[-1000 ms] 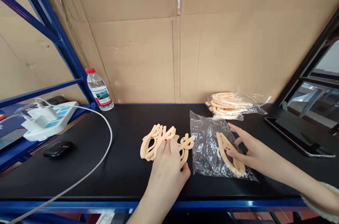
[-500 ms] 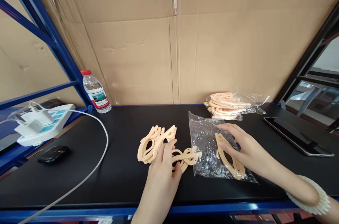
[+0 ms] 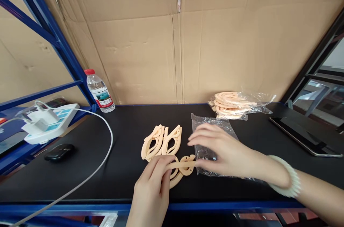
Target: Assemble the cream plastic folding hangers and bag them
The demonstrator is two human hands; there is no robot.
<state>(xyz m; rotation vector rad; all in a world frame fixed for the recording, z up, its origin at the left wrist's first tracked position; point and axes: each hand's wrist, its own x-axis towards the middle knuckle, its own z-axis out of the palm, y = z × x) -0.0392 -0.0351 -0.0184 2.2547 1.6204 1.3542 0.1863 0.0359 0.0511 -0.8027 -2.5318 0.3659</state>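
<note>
My left hand (image 3: 153,187) pinches a peach plastic folding hanger (image 3: 182,167) lying on the black tabletop (image 3: 129,126), near the front edge. My right hand (image 3: 223,150), fingers spread, hovers over the left part of a clear plastic bag (image 3: 206,126) and reaches toward the same hanger; its thumb is at the hanger's right end. A small pile of the same peach hangers (image 3: 161,141) lies just behind my left hand. The bag's contents are hidden by my right hand.
A second clear bag of peach hangers (image 3: 236,104) lies at the back right. A tablet (image 3: 303,135) rests at the far right. At the left are a water bottle (image 3: 100,91), a white power strip (image 3: 51,121) with a cable (image 3: 106,150), and a black mouse (image 3: 59,151). Cardboard stands behind.
My right hand left the hangers inside the bag and moved left toward the loose hanger. My left hand drew that hanger away from the pile, toward the front edge.
</note>
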